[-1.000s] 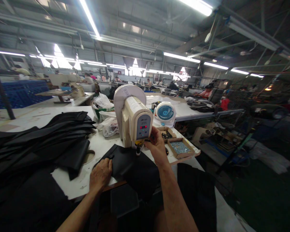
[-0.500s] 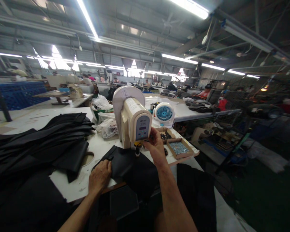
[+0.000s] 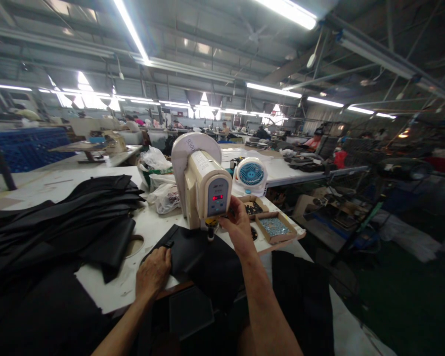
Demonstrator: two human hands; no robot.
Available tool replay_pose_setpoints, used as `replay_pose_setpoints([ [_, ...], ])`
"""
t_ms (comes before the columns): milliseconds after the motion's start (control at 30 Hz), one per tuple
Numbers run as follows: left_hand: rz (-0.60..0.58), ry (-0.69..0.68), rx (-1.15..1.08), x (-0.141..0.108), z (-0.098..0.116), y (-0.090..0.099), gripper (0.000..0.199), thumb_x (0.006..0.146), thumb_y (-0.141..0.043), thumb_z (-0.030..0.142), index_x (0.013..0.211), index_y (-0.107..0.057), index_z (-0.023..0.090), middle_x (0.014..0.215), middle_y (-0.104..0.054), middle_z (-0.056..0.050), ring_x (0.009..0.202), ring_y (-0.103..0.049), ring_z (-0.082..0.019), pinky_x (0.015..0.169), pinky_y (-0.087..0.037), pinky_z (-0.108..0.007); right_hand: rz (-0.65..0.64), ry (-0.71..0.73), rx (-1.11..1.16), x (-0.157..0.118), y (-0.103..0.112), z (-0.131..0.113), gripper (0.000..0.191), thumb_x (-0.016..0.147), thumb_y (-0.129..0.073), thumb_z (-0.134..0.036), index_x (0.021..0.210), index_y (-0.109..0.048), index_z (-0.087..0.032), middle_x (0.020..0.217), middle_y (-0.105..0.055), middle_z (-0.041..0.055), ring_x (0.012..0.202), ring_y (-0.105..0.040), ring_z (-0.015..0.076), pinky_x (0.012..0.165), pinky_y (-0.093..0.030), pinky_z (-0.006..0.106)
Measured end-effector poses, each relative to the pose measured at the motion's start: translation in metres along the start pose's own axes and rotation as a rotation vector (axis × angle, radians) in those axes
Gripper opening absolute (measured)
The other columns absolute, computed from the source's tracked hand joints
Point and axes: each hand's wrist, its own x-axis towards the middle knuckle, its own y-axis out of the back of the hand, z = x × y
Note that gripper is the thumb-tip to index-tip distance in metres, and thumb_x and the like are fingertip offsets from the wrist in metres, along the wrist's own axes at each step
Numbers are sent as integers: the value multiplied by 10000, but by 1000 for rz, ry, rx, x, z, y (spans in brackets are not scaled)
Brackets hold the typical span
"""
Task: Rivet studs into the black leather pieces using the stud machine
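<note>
Blk sheet (image 3: 195, 252), under the machine's head: smooth, flexible, w/ a soft dull sheen nr the middle & darker toward the front; far-L edge fairly straight up to a blunt corner, near part drooping past the edge of the white table (image 3: 118, 294). From my remote post I see the presser (image 3: 210, 234), dark w/ a pale tip, directly over the sheet; contact unclear. Cream machine (image 3: 209, 175) above, panel w/ red digits. My L hand (image 3: 154, 272) lies palm down on the sheet's L margin, fingers together & bent, next to a small dark tab (image 3: 168, 244); can't tell if it pinches anything. My R hand (image 3: 241, 227) is raised at the machine head's lower R, thumb & fingers partly curled; can't tell if they grip sth. To its R: cardboard box (image 3: 284, 238) of small silvery-blue pcs, w/ a second box (image 3: 262, 201) of dark bits behind. Far L: stack of blk pcs (image 3: 59, 212), layered, overlapping.
</note>
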Motion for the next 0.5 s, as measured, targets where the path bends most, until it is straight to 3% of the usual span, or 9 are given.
replay_pose_setpoints([
  [500,-21,13,13,0,1,1,343,1070,-274,405,958,-550,236,961,-680,-45,931,-683,-249,769,-444,-353,21,-1,11,0,-2,0,603,778,-800,-219,1333,-565,-249,1371,-618,68,1222,-604,239,1071,-516,404],
])
